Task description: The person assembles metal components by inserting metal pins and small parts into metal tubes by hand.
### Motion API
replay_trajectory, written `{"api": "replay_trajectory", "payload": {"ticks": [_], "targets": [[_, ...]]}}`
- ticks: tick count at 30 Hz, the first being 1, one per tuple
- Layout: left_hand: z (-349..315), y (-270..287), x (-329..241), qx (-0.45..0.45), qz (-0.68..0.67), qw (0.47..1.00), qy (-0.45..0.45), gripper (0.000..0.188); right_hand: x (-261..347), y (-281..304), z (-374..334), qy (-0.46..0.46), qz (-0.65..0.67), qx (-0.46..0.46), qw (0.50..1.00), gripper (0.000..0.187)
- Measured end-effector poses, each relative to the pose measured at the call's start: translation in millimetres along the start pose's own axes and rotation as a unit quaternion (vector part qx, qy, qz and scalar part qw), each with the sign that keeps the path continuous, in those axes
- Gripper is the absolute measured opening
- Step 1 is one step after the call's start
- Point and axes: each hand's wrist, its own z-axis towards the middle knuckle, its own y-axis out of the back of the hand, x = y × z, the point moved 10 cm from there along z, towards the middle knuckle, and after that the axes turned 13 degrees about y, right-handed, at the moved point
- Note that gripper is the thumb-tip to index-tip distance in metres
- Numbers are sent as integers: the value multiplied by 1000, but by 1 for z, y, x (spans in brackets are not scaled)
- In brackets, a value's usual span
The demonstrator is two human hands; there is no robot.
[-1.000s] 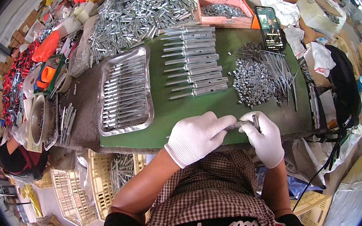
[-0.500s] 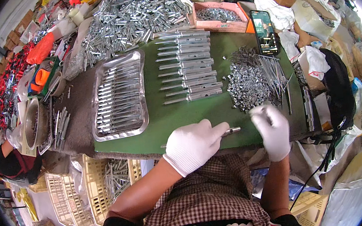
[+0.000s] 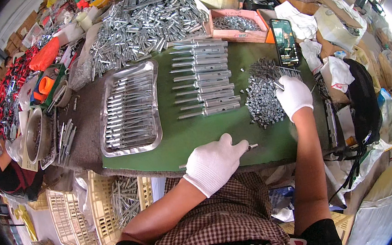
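My left hand, in a white knit glove, is closed around a slim silvery metal tube. One end of it pokes out past my thumb and finger, and a thin end shows on the other side of the palm. My right hand, gloved the same way, reaches over the right edge of a heap of small metal nuts. Its bent fingers are at the bundle of thin metal rods, and whatever they pinch is hidden. A row of metal tubes with rods lies on the green mat.
A metal tray of slim rods stands left on the green mat. Behind lie a big pile of metal tubes and a pink box of small parts. A phone leans at the back right. Another person sits at far left.
My right hand has moved away from me, from the mat's near side to the thin rods beside the nuts. My left hand has shifted slightly nearer, still holding the tube.
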Motion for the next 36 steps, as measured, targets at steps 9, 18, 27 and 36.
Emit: {"api": "replay_trajectory", "payload": {"ticks": [9,18,27,36], "targets": [[0,2,1,-4,-18,1000,-1,17,6,6,-1,52,21,-26,998,16],[2,1,0,5,-27,1000,-4,19,14,12,-12,44,9,-23,999,19],[3,0,2,26,-32,999,16,20,77,1,-101,74,465,-3,882,11],[2,-1,1,35,-53,998,21,25,94,12,-122,102,361,-108,921,12]]}}
